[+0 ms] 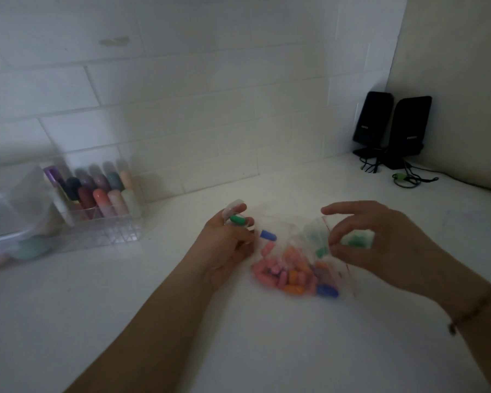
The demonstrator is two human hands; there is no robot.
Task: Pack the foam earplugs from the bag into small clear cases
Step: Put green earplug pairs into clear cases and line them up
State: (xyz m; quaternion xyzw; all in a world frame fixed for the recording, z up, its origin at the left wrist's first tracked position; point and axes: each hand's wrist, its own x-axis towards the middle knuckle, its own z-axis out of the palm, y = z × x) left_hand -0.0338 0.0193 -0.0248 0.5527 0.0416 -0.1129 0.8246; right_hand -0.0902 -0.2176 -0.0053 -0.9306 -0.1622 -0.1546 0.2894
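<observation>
From the head camera, a white table (238, 350) sits in front of a white brick wall (182, 95).

The left hand (224, 245) holds a small clear case (236, 212) up off the table. Its fingers are curled round the case. The case is open, and a green earplug (238, 219) lies inside it. A blue earplug (268, 235) is at the fingertips of the same hand, just beside the case. It is hard to tell if the fingers pinch it.

A clear bag (304, 265) lies on the table between the two hands. It is full of pink, orange, blue and green earplugs (284, 276).

The right hand (380, 245) is over the top right part of the bag. Its thumb and fingers are bent and pinch the edge of the bag. A thin bracelet (471, 313) is on that wrist.

On the left stands a clear box (102, 222) with rounded things in many colors. A plastic tub (9, 211) is next to it. Two black speakers (391, 126) with cords stand in the far right corner.
</observation>
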